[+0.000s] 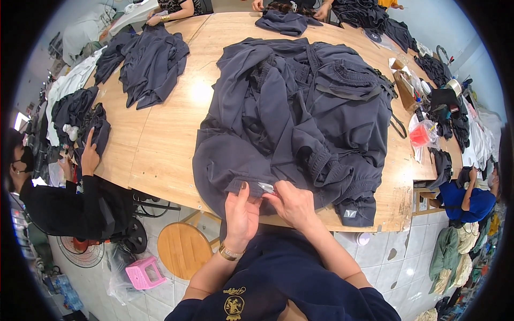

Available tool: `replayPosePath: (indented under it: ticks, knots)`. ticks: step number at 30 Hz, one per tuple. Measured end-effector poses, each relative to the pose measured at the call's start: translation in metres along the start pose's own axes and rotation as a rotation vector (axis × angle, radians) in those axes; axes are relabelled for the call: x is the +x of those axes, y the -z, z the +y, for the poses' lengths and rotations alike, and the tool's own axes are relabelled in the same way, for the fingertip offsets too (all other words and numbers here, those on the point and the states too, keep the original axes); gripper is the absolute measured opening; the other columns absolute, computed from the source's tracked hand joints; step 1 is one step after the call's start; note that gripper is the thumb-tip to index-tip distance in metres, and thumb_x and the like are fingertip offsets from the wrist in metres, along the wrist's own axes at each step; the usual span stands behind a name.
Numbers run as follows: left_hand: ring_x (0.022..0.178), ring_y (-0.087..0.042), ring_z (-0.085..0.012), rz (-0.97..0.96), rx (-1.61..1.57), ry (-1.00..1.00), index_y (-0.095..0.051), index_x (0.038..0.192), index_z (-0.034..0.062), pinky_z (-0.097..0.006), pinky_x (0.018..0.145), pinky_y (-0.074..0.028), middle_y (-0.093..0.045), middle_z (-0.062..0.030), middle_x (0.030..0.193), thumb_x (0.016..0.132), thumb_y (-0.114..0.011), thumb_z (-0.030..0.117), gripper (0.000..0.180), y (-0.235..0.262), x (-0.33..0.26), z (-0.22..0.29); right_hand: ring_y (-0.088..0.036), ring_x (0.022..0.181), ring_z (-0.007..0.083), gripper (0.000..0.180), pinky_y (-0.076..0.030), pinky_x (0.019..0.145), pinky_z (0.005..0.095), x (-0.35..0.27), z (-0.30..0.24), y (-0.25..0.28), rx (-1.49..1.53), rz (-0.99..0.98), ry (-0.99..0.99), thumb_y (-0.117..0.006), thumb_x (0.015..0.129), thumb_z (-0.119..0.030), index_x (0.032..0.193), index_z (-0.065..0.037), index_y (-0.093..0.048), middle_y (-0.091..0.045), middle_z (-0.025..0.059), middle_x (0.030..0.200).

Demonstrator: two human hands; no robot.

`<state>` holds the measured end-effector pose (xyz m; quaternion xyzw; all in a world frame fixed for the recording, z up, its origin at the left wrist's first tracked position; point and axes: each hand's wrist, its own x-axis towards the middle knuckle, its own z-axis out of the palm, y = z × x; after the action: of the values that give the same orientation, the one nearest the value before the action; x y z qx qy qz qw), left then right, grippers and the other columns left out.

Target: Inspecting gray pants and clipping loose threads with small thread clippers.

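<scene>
A large heap of dark grey garments with gathered elastic bands lies before me, reaching the table's near edge. My left hand pinches one gathered, elasticated edge, thumb on top and fingers underneath. Close beside it, my right hand is closed, thumb and forefinger together at the same edge. A small pale, silvery piece shows at those fingertips; whether it is a tool or a label, I cannot tell. Another garment end, with a small white label, hangs at the heap's near right corner.
More dark garments lie on the wooden table at left. A red drink cup stands among clutter at right. Below are a round wooden stool and a pink plastic stool. Several other people work around the table.
</scene>
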<state>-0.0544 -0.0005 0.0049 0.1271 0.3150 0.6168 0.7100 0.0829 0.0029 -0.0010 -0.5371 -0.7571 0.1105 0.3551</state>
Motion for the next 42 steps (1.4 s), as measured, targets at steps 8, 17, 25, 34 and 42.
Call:
replayPosePath:
  ticks: [8,17,25,34,42]
  knots:
    - [0.099,-0.058,-0.0169,-0.038,0.014,-0.01,-0.05,0.114,0.0047,-0.032,0.086,-0.047,-0.059,-0.0071,0.109,0.097,-0.047,0.017,0.021,0.0,0.0,-0.001,-0.057,0.053,0.0245,0.024,-0.043,0.049,0.032,-0.002,0.001,-0.001,0.205,-0.01,-0.12,-0.065,0.085,-0.022,0.087,-0.002,-0.052,-0.057,0.0104,0.065]
    - [0.097,-0.058,-0.016,-0.07,0.058,-0.028,-0.051,0.11,0.0024,-0.031,0.088,-0.047,-0.059,-0.0076,0.105,0.097,-0.048,0.016,0.019,0.002,0.001,-0.011,-0.059,0.053,0.0237,0.022,-0.045,0.05,0.0309,0.006,-0.017,0.001,0.476,-0.039,-0.289,-0.066,0.083,-0.013,0.091,-0.001,-0.051,-0.058,0.0121,0.065]
    - [0.105,-0.057,-0.0177,-0.029,0.055,-0.043,-0.049,0.115,0.0041,-0.039,0.094,-0.048,-0.058,-0.0079,0.109,0.095,-0.047,0.012,0.021,-0.003,0.005,-0.005,-0.058,0.053,0.029,0.016,-0.044,0.048,0.0325,-0.005,-0.029,0.018,0.649,-0.285,-0.002,-0.063,0.071,-0.002,0.085,-0.001,-0.055,-0.054,0.0119,0.063]
    - [0.106,-0.057,-0.0218,-0.088,-0.045,0.015,-0.049,0.118,0.0056,-0.045,0.098,-0.045,-0.058,-0.0095,0.113,0.096,-0.046,0.012,0.023,0.013,0.008,-0.004,-0.057,0.058,0.0297,0.021,-0.044,0.052,0.0352,-0.011,-0.006,0.006,0.3,-0.061,-0.142,-0.068,0.079,-0.016,0.085,0.0,-0.056,-0.056,0.0123,0.072]
    - [0.106,-0.057,-0.0225,-0.082,-0.057,-0.007,-0.048,0.118,0.005,-0.043,0.099,-0.045,-0.058,-0.01,0.112,0.096,-0.046,0.012,0.023,0.005,0.003,-0.005,-0.058,0.055,0.0259,0.025,-0.043,0.047,0.0333,-0.011,-0.002,0.003,0.07,0.015,-0.089,-0.071,0.078,-0.024,0.08,-0.004,-0.056,-0.057,0.0077,0.069]
